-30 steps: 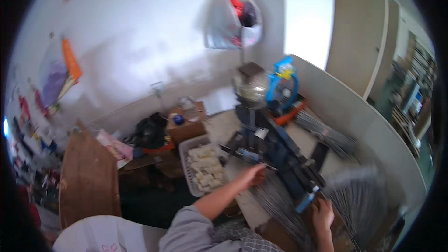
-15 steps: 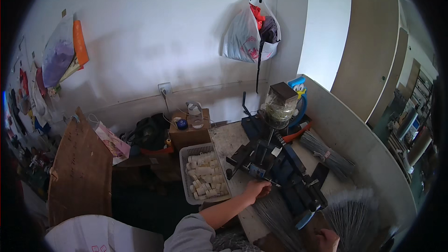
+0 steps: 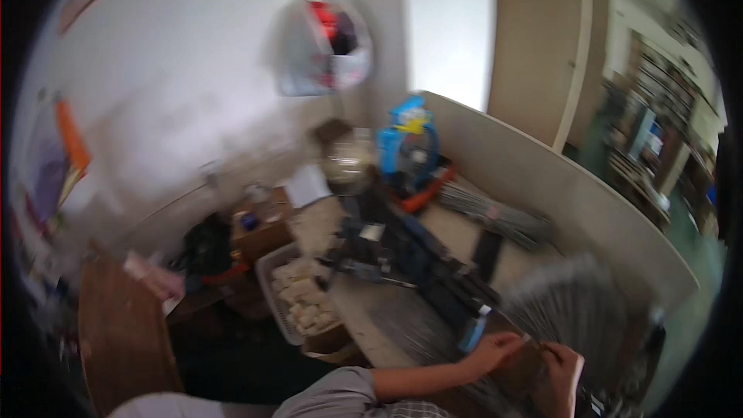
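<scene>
My left hand (image 3: 495, 352) reaches in from the lower left, fingers pinched together. A small thin piece with a pale end (image 3: 526, 337) shows at its fingertips. Close on its right, my right hand (image 3: 563, 373) is closed too; what its fingers hold is blurred. Just behind the hands lies the blue-handled end (image 3: 474, 328) of a dark bench machine (image 3: 433, 259). Grey thin wires (image 3: 410, 329) lie in a bunch left of the machine. A fanned bundle of grey wires (image 3: 569, 298) spreads beyond the hands.
A light basket (image 3: 272, 294) of whitish cylindrical pieces stands left of the worktable. Another grey wire bundle (image 3: 495, 213) lies near the low partition (image 3: 565, 162). A blue cartoon-faced object (image 3: 408, 143) stands at the back. A bag (image 3: 321, 54) hangs on the wall.
My left hand has left the machine's front and moved right, beside my right hand. My head has turned right, shifting the scene leftward and blurring it.
</scene>
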Tool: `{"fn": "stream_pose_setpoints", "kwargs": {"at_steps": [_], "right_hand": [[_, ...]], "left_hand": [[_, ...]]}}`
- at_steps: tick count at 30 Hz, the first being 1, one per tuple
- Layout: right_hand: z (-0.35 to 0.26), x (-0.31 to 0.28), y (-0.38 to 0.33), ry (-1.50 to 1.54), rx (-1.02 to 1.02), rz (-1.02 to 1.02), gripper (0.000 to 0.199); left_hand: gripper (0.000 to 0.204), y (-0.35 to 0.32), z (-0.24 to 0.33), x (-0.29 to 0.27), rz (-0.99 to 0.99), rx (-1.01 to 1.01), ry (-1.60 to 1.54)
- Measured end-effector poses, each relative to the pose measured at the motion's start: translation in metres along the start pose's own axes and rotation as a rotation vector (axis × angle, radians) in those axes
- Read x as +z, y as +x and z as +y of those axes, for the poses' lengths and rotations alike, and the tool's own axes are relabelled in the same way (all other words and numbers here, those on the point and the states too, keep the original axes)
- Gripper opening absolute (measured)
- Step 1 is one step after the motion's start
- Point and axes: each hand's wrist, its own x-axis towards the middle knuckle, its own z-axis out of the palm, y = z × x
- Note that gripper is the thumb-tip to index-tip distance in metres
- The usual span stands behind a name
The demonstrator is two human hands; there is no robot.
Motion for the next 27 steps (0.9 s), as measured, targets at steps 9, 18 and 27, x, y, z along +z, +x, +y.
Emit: {"fn": "stream_pose_setpoints", "kwargs": {"at_steps": [9, 18, 27], "right_hand": [[-0.007, -0.025, -0.005, 0.142, 0.116, -0.011, 0.021], [-0.006, -0.030, -0.022, 0.055, 0.019, -0.071, 0.018], [-0.057, 0.042, 0.051, -0.460, -0.466, 0.141, 0.017]], "left_hand": [[0.019, 0.000, 0.022, 0.010, 0.057, 0.073, 0.126], [0.013, -0.003, 0.023, 0.016, 0.228, 0.074, 0.052], [0.012, -0.004, 0.049, -0.002, 0.367, 0.029, -0.114]]}}
